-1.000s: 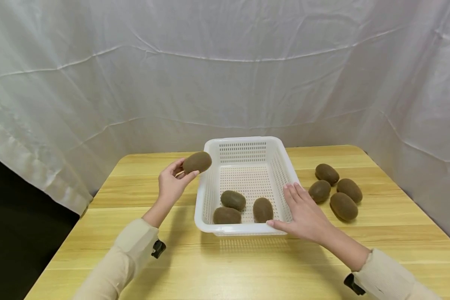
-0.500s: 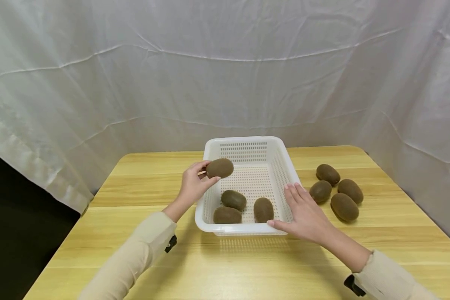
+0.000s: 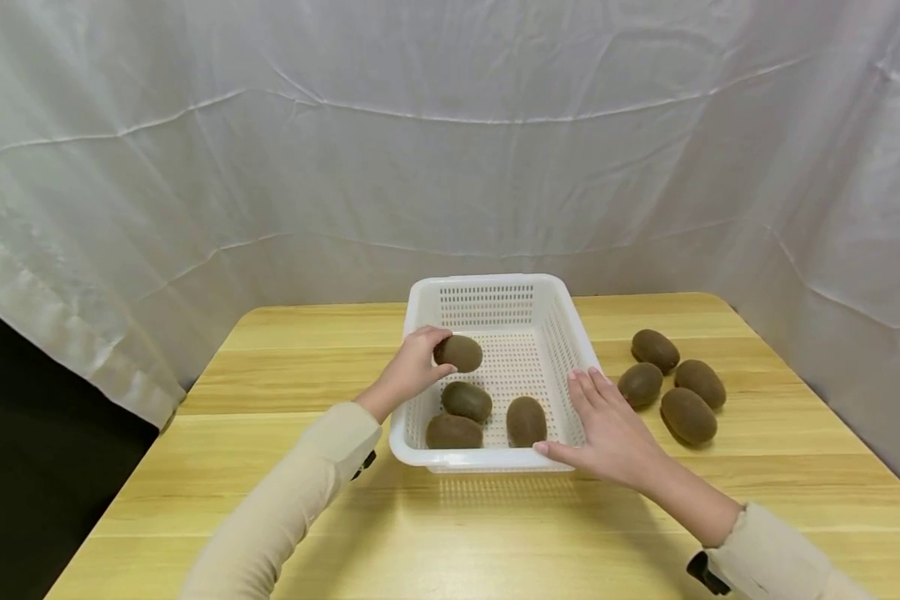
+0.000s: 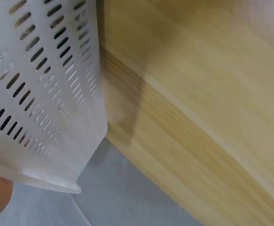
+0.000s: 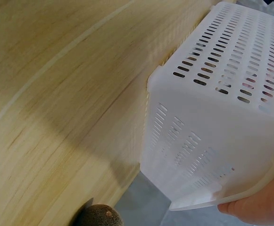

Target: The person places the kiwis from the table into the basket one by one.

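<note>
Below, a yellow wooden table (image 3: pixel 292 358) is bearing a white rectangular plastic basket (image 3: pixel 487 457). The right hand (image 3: pixel 613 432), fingers straight, is resting on its lower-right rim; lopsided pressure could tip it. The left hand (image 3: pixel 412 367) is pinching a brown oval fuzzy kiwi (image 3: pixel 463 354) inside, just below frame centre; early release could cause rolling.

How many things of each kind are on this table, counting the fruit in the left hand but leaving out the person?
1 basket
8 kiwis: 3 lying in the basket, 1 in the left hand, 4 on the table
Total: 9
</note>
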A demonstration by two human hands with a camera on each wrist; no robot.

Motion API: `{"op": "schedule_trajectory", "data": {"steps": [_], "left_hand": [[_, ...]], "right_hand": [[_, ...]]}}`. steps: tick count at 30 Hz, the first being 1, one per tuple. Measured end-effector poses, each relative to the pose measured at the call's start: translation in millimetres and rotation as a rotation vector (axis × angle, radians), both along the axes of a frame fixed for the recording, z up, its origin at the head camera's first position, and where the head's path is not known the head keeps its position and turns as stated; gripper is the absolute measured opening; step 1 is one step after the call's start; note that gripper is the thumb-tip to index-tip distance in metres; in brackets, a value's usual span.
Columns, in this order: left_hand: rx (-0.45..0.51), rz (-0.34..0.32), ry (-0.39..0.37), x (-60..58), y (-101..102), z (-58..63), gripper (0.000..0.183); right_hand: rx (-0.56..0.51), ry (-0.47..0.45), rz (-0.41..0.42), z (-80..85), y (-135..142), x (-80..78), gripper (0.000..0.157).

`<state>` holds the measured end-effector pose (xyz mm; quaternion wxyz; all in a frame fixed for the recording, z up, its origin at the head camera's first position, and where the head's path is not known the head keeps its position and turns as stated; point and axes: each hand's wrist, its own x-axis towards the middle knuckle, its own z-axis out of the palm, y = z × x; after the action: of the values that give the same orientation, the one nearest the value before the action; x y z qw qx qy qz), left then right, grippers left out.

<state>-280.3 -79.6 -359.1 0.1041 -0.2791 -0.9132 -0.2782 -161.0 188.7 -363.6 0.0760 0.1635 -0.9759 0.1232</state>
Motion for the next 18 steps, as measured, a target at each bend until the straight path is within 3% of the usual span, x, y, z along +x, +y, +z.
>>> {"op": "schedule_trajectory", "data": {"steps": [6, 11, 15, 18], "left_hand": [[-0.126, -0.010, -0.047, -5.4, 9, 0.5, 0.040], [-0.112, -0.044, -0.041, -4.9, 11, 1.9, 0.039], [-0.068, -0.055, -0.040, 4.0, 9, 5.8, 0.048], [-0.058, -0.033, -0.064, 17.1, 6, 9.7, 0.060]], "right_hand": [[-0.004, 0.010, 0.001, -0.2, 0, 0.8, 0.101], [-0.007, 0.011, -0.004, -1.5, 0, 0.9, 0.101], [-0.007, 0.009, -0.003, -2.0, 1, -0.1, 0.101], [-0.003, 0.006, -0.002, -1.8, 1, -1.0, 0.101]]}}
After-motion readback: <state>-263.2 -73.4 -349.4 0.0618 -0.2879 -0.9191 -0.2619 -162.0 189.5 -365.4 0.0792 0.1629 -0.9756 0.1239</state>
